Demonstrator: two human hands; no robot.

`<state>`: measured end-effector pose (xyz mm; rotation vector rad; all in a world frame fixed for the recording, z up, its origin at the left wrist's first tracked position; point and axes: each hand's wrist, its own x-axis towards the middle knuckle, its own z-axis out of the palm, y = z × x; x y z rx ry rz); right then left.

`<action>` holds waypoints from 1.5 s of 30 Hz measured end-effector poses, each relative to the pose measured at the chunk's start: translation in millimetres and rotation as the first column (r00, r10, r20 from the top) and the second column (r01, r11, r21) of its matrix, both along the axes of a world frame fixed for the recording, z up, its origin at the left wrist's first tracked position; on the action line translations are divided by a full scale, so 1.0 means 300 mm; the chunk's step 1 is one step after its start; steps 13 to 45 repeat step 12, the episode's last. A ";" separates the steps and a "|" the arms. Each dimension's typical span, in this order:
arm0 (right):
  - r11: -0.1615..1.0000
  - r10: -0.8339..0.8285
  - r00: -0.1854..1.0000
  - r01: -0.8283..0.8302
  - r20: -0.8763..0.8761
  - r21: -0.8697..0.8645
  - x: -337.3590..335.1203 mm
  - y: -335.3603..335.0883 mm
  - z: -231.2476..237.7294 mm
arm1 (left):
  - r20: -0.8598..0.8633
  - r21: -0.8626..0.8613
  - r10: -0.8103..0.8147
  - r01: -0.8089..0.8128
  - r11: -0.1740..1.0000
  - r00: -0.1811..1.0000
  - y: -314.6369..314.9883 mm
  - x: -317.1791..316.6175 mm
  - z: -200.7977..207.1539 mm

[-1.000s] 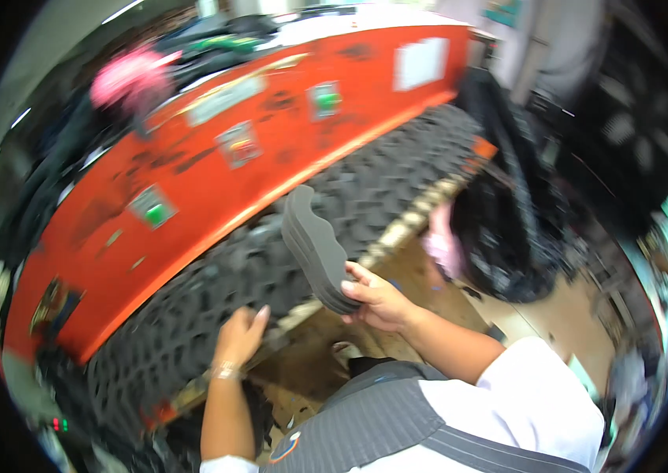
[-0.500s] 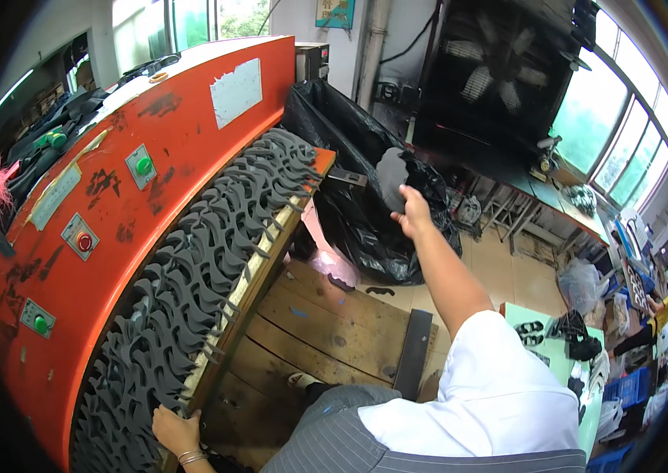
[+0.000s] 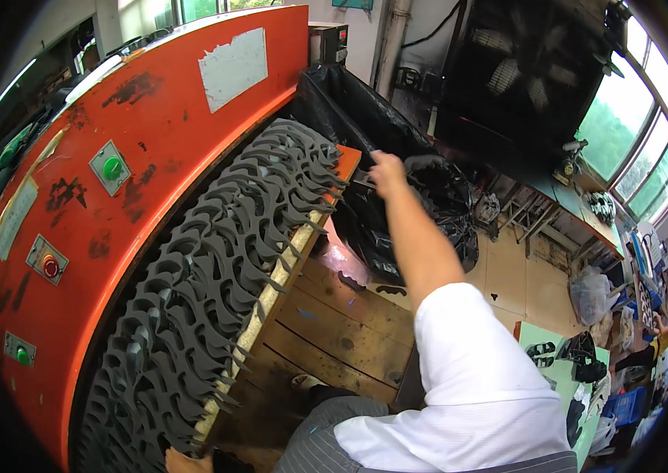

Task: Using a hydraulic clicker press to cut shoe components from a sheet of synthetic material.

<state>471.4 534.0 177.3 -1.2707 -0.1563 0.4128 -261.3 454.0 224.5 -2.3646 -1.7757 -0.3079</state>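
A thick layer of dark grey curved foam strips (image 3: 215, 260) covers the long board (image 3: 251, 331) beside the red machine (image 3: 160, 118). My right hand (image 3: 387, 173) reaches out past the board's far end, in front of the black plastic bag (image 3: 357, 102). Its fingers are curled closed; whatever they hold, if anything, is hidden. Grey material (image 3: 428, 169) shows in the bag's mouth beyond the hand. At the bottom, my left hand (image 3: 189, 462) is against the strips at the near edge of the board, mostly cut off by the picture's edge.
Green buttons (image 3: 113, 168) and a red button (image 3: 51, 266) are on the machine's front. Wooden planks (image 3: 334, 315) lie underfoot. A large fan (image 3: 519, 67) stands at the back. Sandals lie on a pale green table (image 3: 543, 374) to the right.
The grey flat piece that was in my right hand over the bag no longer shows there. That hand has moved left and its fingers have closed. The view has shifted, and my left hand sits lower in it.
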 end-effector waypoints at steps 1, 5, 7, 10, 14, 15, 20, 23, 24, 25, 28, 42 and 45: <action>0.998 0.033 0.991 -0.026 0.133 -0.052 -0.104 0.105 -0.021 | 0.017 -0.041 0.041 -0.040 0.998 0.999 -0.004 0.015 0.005; 0.997 0.060 0.844 -0.073 0.534 0.004 -0.707 0.507 0.081 | 0.023 -0.012 0.018 -0.018 1.000 1.000 0.005 -0.007 -0.021; 0.951 0.151 0.757 -0.287 0.636 0.117 -1.089 0.559 0.219 | 0.044 -0.073 0.028 -0.025 0.997 0.999 0.004 -0.028 -0.020; 0.719 0.412 0.541 -0.687 0.734 0.103 -1.481 0.597 0.333 | 0.281 -0.027 -0.207 0.223 0.974 0.937 0.074 -0.148 -0.212; 0.748 0.441 0.341 -0.651 0.830 -0.130 -1.574 0.592 0.323 | 0.237 -0.157 -0.097 0.137 0.978 0.967 0.054 -0.112 -0.132; 0.748 0.441 0.341 -0.651 0.830 -0.130 -1.574 0.592 0.323 | 0.237 -0.157 -0.097 0.137 0.978 0.967 0.054 -0.112 -0.132; 0.748 0.441 0.341 -0.651 0.830 -0.130 -1.574 0.592 0.323 | 0.237 -0.157 -0.097 0.137 0.978 0.967 0.054 -0.112 -0.132; 0.748 0.441 0.341 -0.651 0.830 -0.130 -1.574 0.592 0.323 | 0.237 -0.157 -0.097 0.137 0.978 0.967 0.054 -0.112 -0.132; 0.748 0.441 0.341 -0.651 0.830 -0.130 -1.574 0.592 0.323 | 0.237 -0.157 -0.097 0.137 0.978 0.967 0.054 -0.112 -0.132; 0.748 0.441 0.341 -0.651 0.830 -0.130 -1.574 0.592 0.323 | 0.237 -0.157 -0.097 0.137 0.978 0.967 0.054 -0.112 -0.132; 0.748 0.441 0.341 -0.651 0.830 -0.130 -1.574 0.592 0.323 | 0.237 -0.157 -0.097 0.137 0.978 0.967 0.054 -0.112 -0.132; 0.748 0.441 0.341 -0.651 0.830 -0.130 -1.574 0.592 0.323 | 0.237 -0.157 -0.097 0.137 0.978 0.967 0.054 -0.112 -0.132; 0.748 0.441 0.341 -0.651 0.830 -0.130 -1.574 0.592 0.323 | 0.237 -0.157 -0.097 0.137 0.978 0.967 0.054 -0.112 -0.132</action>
